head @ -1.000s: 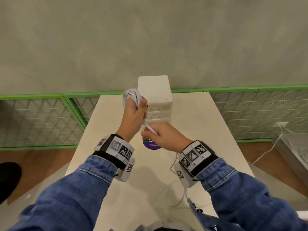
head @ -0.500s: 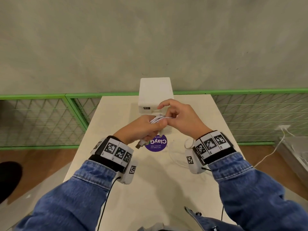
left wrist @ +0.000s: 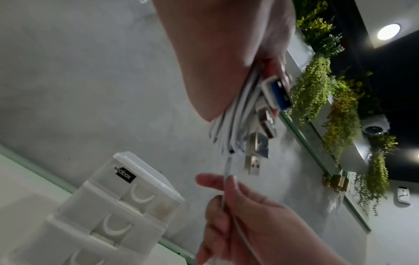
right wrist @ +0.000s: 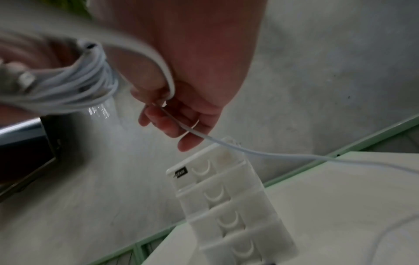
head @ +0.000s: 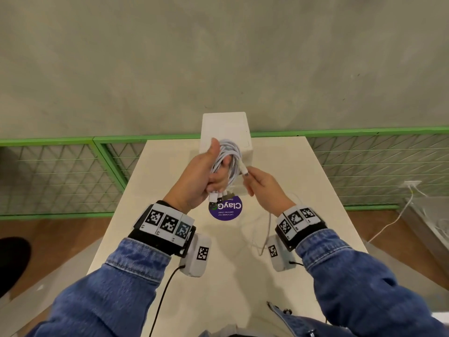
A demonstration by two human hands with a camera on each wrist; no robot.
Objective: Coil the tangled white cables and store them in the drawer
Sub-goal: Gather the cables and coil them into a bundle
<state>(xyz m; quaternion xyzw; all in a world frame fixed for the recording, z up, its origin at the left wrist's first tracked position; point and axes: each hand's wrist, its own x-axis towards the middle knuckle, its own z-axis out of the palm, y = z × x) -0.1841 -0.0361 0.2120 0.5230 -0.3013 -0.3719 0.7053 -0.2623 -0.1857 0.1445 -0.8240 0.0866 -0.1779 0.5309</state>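
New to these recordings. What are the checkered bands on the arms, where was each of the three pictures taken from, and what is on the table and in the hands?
There is no machine here: a person in a denim jacket works with bare hands. The checkered bands are marker tags strapped to both wrists, each with a small camera beneath. The wide picture comes from a head-worn camera looking down; the other two look along each hand from the wrists.

The left hand grips a coiled bundle of white cables, plug ends hanging below. The right hand pinches a loose cable end, whose slack trails down onto the table.

On the table stand a small white drawer unit, its drawers shut, and a round purple sticker.
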